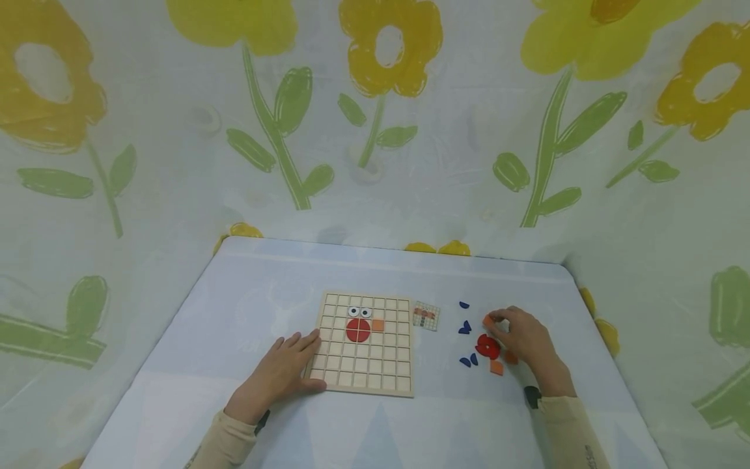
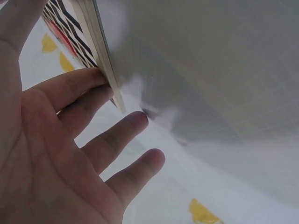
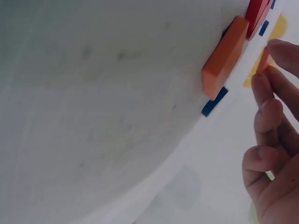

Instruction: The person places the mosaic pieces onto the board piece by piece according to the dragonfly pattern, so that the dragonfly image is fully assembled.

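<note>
Over the tabletop (image 1: 445,423), the right hand's grip (image 1: 524,333) pinches an orange square (image 1: 488,321) by thumb and fingertips, well right of the grid board (image 1: 372,367) and past the small card (image 1: 426,316); the left hand's grip (image 1: 286,368), fingers spread, lies nearer, touching the board's left edge

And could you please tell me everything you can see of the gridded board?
The gridded board is flat, roughly square and pale, wooden by its look, with a rim and rows of square cells. It lies on the table. In its upper part sit two eye-like discs, a red circle in four quarters below them, and an orange square right of the circle. The left hand touches its left edge, fingers spread.
</note>
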Available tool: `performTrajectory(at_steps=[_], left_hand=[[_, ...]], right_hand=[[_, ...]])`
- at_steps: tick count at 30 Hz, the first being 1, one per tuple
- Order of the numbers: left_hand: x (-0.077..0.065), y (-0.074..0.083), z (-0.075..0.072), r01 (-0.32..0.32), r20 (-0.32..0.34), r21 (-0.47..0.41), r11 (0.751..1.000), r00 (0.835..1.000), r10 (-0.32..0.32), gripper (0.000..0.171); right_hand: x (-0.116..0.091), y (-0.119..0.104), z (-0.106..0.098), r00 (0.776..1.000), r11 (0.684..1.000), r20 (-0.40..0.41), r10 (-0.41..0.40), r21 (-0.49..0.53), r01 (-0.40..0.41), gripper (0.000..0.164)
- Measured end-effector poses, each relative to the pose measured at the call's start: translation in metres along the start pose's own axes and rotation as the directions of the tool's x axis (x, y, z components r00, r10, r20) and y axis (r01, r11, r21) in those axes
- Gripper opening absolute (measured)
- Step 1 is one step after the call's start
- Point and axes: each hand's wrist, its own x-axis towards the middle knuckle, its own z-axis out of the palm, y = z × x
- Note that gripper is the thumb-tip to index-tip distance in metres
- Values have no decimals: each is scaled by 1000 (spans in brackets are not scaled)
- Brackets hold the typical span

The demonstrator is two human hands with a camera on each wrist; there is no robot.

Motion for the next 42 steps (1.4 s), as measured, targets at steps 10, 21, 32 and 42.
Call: performTrajectory(at_steps=[10,21,32,42], left_hand=[[1,0,0,-3,2,-2,1000,1000,3,93],[1,0,0,4,13,-5,1000,1000,-4,93],[2,0,0,6,11,5,1000,1000,-6,93],[2,0,1,8,11,9,1000,1000,-8,93]], right_hand=[[2,-19,3,994,996,-63,-83,-22,82,39],[2,-40,11,981,985,-81,-175,-5,175,28],[4,-62,18,891,909,-187,-413,-26,416,25],[10,-94,32,756,802,-291,-586,-82,591,24]])
